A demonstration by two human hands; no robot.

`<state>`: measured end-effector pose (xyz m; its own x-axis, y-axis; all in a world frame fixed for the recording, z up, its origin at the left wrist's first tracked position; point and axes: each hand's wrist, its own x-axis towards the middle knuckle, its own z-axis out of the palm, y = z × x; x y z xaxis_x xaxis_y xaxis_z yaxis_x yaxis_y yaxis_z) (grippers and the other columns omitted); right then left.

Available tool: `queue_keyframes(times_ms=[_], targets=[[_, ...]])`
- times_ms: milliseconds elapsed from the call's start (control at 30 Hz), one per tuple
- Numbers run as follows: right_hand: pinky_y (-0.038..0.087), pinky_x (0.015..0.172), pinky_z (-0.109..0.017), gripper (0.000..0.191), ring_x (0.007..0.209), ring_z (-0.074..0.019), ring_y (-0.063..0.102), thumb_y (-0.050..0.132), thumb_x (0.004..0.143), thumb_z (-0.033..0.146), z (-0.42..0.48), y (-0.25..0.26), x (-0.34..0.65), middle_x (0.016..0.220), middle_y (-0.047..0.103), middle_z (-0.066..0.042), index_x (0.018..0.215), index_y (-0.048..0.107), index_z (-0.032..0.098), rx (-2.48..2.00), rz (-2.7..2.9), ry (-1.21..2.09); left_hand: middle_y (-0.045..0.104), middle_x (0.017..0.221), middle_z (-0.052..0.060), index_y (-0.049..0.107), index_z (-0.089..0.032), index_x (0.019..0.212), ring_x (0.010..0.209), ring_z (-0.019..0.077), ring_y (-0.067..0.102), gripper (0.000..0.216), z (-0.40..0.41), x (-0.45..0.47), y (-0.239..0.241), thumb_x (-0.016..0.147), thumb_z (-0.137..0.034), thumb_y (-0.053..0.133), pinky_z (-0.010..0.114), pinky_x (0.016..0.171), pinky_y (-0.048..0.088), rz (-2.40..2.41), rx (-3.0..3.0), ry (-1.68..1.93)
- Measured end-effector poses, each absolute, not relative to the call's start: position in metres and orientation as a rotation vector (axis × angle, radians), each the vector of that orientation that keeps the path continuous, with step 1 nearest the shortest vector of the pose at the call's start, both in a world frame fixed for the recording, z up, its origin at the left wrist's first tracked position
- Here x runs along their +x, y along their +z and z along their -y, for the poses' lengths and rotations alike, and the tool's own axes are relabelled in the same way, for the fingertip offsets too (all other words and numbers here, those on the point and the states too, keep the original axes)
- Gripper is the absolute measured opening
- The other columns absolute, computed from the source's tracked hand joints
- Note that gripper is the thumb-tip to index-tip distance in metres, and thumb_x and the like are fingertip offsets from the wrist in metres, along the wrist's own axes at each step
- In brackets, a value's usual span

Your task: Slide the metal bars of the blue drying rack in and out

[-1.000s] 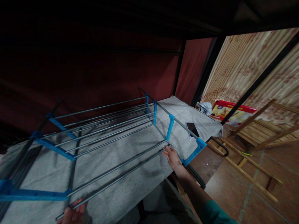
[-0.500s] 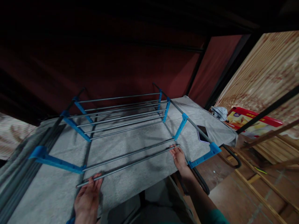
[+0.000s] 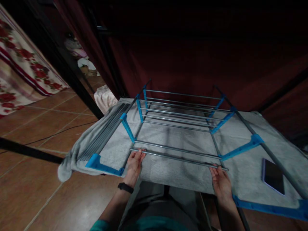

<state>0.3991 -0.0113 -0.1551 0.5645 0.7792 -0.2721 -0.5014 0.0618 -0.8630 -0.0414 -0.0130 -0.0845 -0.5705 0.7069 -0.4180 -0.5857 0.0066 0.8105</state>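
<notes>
A rack of grey metal rods [image 3: 178, 117] and blue plastic brackets [image 3: 127, 128] lies on a grey cloth [image 3: 168, 170]. My left hand [image 3: 134, 165] grips the left end of the nearest loose rod [image 3: 178, 158], close to a blue bracket. My right hand [image 3: 221, 183] holds the same rod's right end, fingers curled under it. The rod lies level, just in front of another rod fixed between the brackets.
A dark phone [image 3: 273, 176] lies on the cloth at the right. A bundle of spare rods [image 3: 103, 134] rests along the cloth's left edge. A dark red wall stands behind. Tiled floor [image 3: 36, 128] and a flowered fabric [image 3: 26, 67] are at the left.
The view has swung left, so the rack now sits square in front of me. My left hand has come up to the rod's left end, and both hands now hold the rod level.
</notes>
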Motion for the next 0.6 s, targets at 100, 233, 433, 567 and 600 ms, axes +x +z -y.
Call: queue_keyframes(times_ms=[100,233,433,567,600], targets=[[0.066,0.095,-0.038,0.04,0.088,-0.0157,0.074,0.099,0.062,0.042,0.013,-0.161,0.404,0.088,0.073,0.004,0.073,0.063,0.028,-1.171,0.329,0.987,0.073,0.081,0.002,0.064,-0.018,0.071,0.084,0.0172,0.073,0.034,0.016,-0.04,-0.088,0.069,-0.021,0.097,0.037,0.091,0.061,-1.314,0.152,1.739],[0.061,0.106,-0.041,0.04,0.087,-0.0144,0.071,0.096,0.069,0.042,0.013,-0.164,0.406,0.088,0.071,0.004,0.071,0.058,0.026,-1.189,0.335,0.995,0.069,0.076,0.0,0.06,-0.018,0.067,0.077,0.0146,0.069,0.045,0.017,-0.039,-0.093,0.062,-0.03,0.103,0.033,0.086,0.06,-1.304,0.159,1.756],[0.051,0.12,-0.045,0.046,0.082,-0.0122,0.068,0.097,0.066,0.04,0.011,-0.165,0.41,0.082,0.067,0.006,0.067,0.054,0.026,-1.189,0.266,1.006,0.065,0.072,-0.002,0.057,-0.019,0.064,0.07,0.0105,0.063,0.051,0.013,-0.039,-0.098,0.059,-0.035,0.105,0.028,0.078,0.057,-1.291,0.153,1.765],[0.052,0.12,-0.047,0.046,0.086,-0.0136,0.07,0.098,0.067,0.041,0.012,-0.162,0.408,0.084,0.069,0.006,0.067,0.054,0.026,-1.203,0.302,1.007,0.064,0.07,-0.003,0.056,-0.019,0.065,0.071,0.011,0.064,0.052,0.012,-0.038,-0.101,0.056,-0.033,0.106,0.028,0.081,0.058,-1.278,0.14,1.768],[0.054,0.118,-0.048,0.045,0.087,-0.0143,0.071,0.097,0.067,0.041,0.012,-0.162,0.407,0.084,0.069,0.005,0.068,0.055,0.027,-1.208,0.318,1.003,0.066,0.072,-0.002,0.057,-0.019,0.065,0.073,0.0118,0.066,0.051,0.012,-0.037,-0.101,0.056,-0.031,0.106,0.028,0.082,0.058,-1.273,0.136,1.762]])
